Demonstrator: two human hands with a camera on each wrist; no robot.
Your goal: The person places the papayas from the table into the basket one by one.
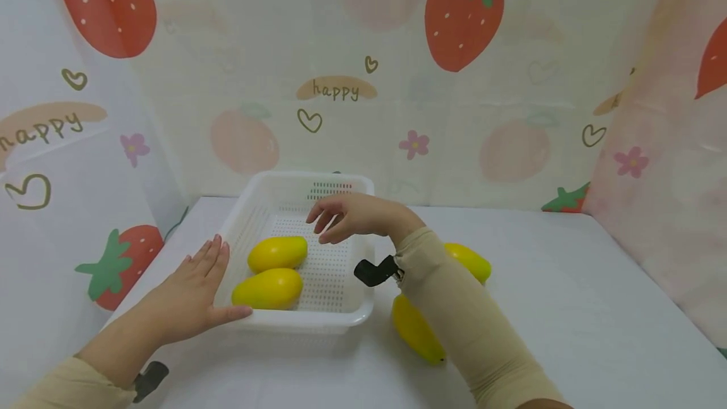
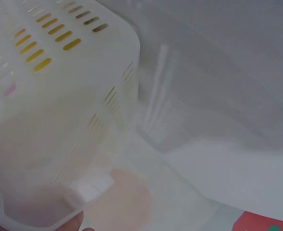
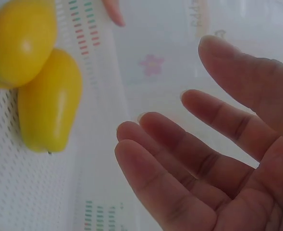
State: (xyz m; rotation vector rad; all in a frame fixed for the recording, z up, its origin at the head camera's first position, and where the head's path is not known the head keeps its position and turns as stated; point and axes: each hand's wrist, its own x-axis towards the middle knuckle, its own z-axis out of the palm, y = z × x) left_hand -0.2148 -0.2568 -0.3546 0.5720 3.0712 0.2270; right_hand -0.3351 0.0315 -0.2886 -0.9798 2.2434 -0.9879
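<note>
A white plastic basket (image 1: 318, 319) with slotted walls stands on the white table. Two yellow mangoes (image 1: 268, 289) lie side by side in its left half; both also show in the right wrist view. My left hand (image 1: 193, 292) rests along the basket's left side with straight fingers, its thumb at the front rim. Above the basket's right part hovers my right hand (image 1: 359, 215), fingers loosely bent and palm bare. In the left wrist view, the basket wall (image 2: 50, 106) fills the left side, with yellow showing through its slots.
To the basket's right, partly behind my right forearm, lie two more yellow mangoes, a nearer one (image 1: 417, 333) and a farther one (image 1: 472, 262). A strawberry-printed sheet (image 1: 363, 137) hangs behind the table (image 1: 568, 295) and along both sides.
</note>
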